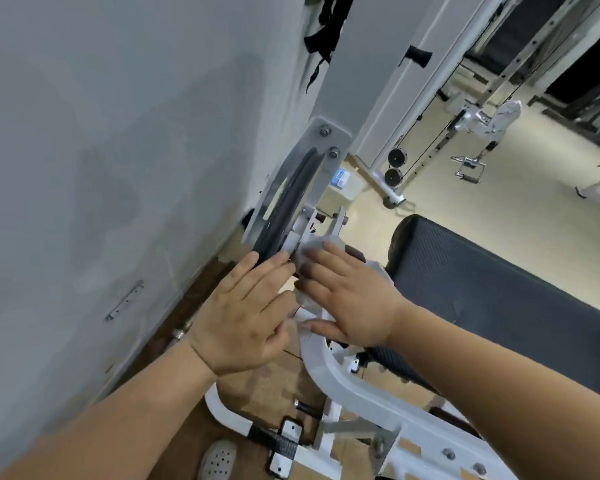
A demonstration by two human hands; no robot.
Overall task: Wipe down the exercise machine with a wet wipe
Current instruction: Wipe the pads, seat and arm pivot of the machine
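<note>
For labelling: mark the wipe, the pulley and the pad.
wipe [322, 244], head view, its bunched upper end.
pulley [286, 202], head view, on its black rim.
pad [499, 282], head view, middle of its black top.

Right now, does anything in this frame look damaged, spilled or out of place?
Nothing is spilled or broken. Two things look shabby: the wall shows darker blotches, and the brown floor under the white frame has pale patches, possibly wear.

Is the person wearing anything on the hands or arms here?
Nothing worn shows. The left hand and right hand are bare, no gloves or rings; both forearms are bare to the frame edge, no sleeves or watch. A thin line at the left wrist may be a crease.
</note>
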